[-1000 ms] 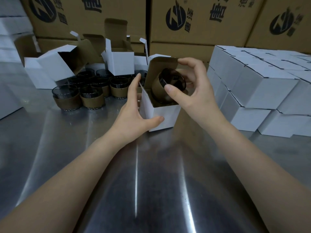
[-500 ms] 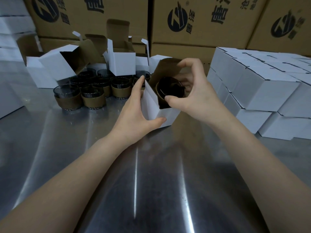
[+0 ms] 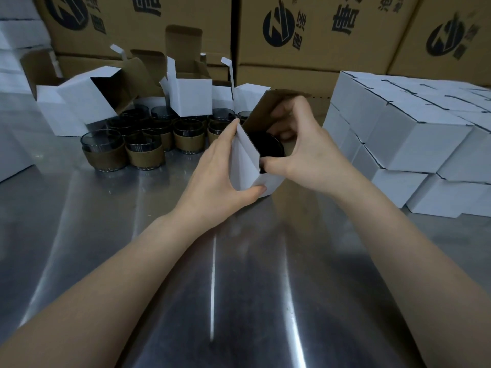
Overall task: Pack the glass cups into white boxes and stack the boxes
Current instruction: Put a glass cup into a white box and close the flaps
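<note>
A small white box stands tilted on the metal table, its brown-lined lid flap up. My left hand grips the box's left side, thumb under its near corner. A dark glass cup sits mostly inside the box's open top. My right hand curls over the opening, thumb and fingers round the cup's rim. Several more glass cups with brown sleeves stand in a cluster at the back left. Closed white boxes are stacked at the right.
Several open white boxes with raised flaps stand behind the cups at the back left. Large brown cartons with dark printing wall off the back. More white boxes show at the far left edge.
The cup has gone from tilted above the box's mouth down into the box. My right hand followed it down and curled over the opening. My left hand kept its hold.
</note>
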`<action>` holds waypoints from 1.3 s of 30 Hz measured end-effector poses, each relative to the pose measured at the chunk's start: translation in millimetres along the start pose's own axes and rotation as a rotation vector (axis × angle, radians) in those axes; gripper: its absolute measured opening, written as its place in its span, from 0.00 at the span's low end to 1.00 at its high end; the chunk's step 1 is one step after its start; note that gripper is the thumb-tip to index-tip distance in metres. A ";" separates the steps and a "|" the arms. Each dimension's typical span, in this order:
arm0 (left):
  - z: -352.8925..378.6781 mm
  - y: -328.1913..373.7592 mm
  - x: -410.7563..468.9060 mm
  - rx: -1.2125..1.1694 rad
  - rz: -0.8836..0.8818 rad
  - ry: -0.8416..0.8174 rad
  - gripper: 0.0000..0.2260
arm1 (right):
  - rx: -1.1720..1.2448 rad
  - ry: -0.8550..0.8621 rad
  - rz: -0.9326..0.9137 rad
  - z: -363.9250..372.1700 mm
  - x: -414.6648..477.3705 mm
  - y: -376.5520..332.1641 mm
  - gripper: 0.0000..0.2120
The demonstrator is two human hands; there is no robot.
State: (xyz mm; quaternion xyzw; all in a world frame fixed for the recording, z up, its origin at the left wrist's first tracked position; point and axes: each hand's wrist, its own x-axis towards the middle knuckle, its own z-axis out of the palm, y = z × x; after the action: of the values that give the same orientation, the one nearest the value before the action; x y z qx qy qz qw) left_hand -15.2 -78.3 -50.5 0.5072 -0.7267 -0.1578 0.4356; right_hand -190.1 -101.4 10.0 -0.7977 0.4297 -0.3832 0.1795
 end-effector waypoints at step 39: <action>2.9 -9.4 2.2 -0.049 -0.045 -0.070 0.50 | 0.124 0.087 0.087 6.3 6.6 19.2 0.06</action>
State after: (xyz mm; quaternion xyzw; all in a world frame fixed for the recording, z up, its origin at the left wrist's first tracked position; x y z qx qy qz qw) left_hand -12.0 -84.9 -57.5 0.5066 -0.7260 -0.2030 0.4184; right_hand -193.6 -117.9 -2.9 -0.7481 0.4469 -0.4352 0.2264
